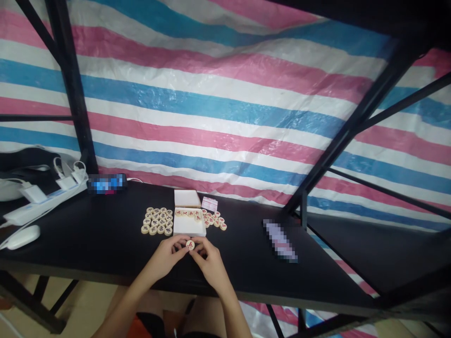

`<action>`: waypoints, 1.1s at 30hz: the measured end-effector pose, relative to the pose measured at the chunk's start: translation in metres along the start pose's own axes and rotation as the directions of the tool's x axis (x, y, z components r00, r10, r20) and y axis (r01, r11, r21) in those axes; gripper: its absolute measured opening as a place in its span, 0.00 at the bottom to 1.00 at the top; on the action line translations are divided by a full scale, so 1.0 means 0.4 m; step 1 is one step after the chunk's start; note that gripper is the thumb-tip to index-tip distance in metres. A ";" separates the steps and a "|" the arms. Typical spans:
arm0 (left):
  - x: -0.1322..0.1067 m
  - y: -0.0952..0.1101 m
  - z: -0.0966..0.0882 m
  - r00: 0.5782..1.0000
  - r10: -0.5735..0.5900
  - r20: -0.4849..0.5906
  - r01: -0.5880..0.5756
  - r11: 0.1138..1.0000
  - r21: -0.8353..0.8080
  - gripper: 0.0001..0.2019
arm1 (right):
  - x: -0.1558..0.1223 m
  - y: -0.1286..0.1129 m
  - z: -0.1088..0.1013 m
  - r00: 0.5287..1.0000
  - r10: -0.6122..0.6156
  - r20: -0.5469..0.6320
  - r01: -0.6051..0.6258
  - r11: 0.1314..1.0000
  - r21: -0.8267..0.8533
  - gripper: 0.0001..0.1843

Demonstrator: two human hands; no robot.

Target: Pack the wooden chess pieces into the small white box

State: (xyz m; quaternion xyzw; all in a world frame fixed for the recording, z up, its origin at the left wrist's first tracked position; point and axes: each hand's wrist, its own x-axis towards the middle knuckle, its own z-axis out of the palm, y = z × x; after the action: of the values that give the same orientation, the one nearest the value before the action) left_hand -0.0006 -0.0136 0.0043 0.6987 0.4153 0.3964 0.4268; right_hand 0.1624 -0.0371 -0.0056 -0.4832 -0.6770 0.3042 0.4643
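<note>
Between the fingertips of my left hand (173, 253) and my right hand (207, 258) is a round Chinese chess piece (190, 245) with a red character facing up. Both hands are closed on it, just in front of an open white box (189, 228). Several red-marked pieces (188, 213) line the far side of the box's inside. To the right of the box lies a loose cluster of red-marked pieces (214, 219). On its left, black-marked pieces (157, 221) sit in neat rows. The box's lid (186, 198) lies open behind it.
A pink-and-white paper (210, 203) lies behind the red pieces. On the right of the black table (243, 253) is a blurred long object (280, 240). A power strip (45, 202) with chargers, a white mouse (24, 237) and a blurred lit device (107, 183) stand left.
</note>
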 end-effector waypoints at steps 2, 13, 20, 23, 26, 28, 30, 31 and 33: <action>0.001 -0.001 0.000 1.000 -0.013 -0.015 0.013 1.000 -0.007 0.16 | 0.001 0.000 0.001 1.000 0.004 -0.004 -0.004 1.000 0.002 0.11; 0.002 -0.004 -0.004 1.000 -0.010 0.002 0.010 0.999 0.031 0.14 | 0.005 -0.014 -0.001 1.000 0.022 -0.002 -0.022 1.000 0.021 0.11; 0.000 -0.005 -0.005 1.000 0.009 0.012 -0.009 0.999 0.037 0.11 | 0.005 -0.007 0.000 1.000 -0.002 -0.012 0.002 0.999 -0.039 0.08; 0.003 -0.011 -0.003 0.999 0.030 -0.019 -0.029 0.998 0.049 0.10 | 0.001 -0.004 0.000 1.000 0.013 0.001 -0.013 0.999 -0.044 0.08; 0.005 -0.018 -0.001 0.997 0.049 -0.066 -0.046 0.998 0.051 0.10 | -0.002 -0.002 0.000 0.999 0.037 0.018 -0.037 0.999 -0.003 0.08; 0.006 -0.020 0.000 0.998 0.036 -0.055 -0.035 0.999 0.019 0.11 | -0.003 -0.003 -0.001 0.999 0.034 0.024 -0.035 0.999 0.028 0.08; 0.005 -0.020 -0.001 1.000 0.019 -0.024 -0.019 0.999 -0.032 0.11 | -0.004 -0.007 -0.002 0.999 0.021 0.031 -0.023 0.999 0.049 0.08; 0.004 -0.018 -0.001 1.000 0.015 -0.013 -0.015 0.998 -0.053 0.11 | -0.004 -0.009 -0.002 0.999 0.016 0.038 -0.018 0.998 0.057 0.08; 0.004 -0.016 -0.002 1.000 0.015 -0.002 -0.015 0.996 -0.084 0.11 | -0.003 -0.013 -0.003 0.999 0.011 0.050 -0.015 0.997 0.076 0.09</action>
State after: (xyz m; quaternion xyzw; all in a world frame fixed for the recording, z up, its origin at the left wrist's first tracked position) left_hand -0.0022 -0.0103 -0.0010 0.6829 0.3935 0.4172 0.4525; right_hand 0.1617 -0.0400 -0.0013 -0.4619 -0.6731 0.3445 0.4636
